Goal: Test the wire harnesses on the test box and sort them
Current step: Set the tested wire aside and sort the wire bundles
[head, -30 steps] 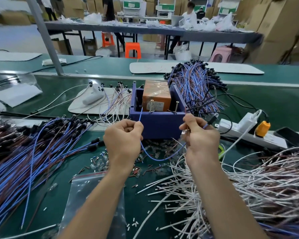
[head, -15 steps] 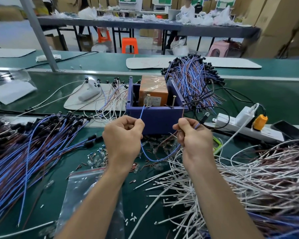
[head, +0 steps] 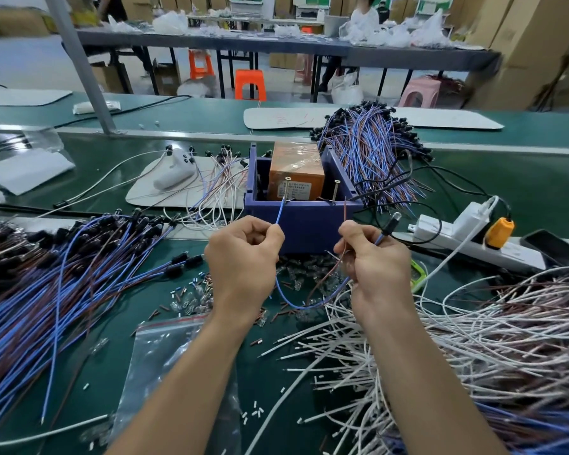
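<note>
Head, harness (head: 279, 214) pinched, left hand (head: 243, 257), right hand (head: 375, 262)

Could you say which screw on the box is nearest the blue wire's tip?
The left screw, above the left hand; the right screw is by the brown wire.

No writing can be read: the white label (head: 284, 189) on the orange block inside the test box (head: 304, 224) carries print too small to make out, and the red marks (head: 291, 119) on the white mat (head: 457, 119) behind are a faint, illegible scrawl.
</note>
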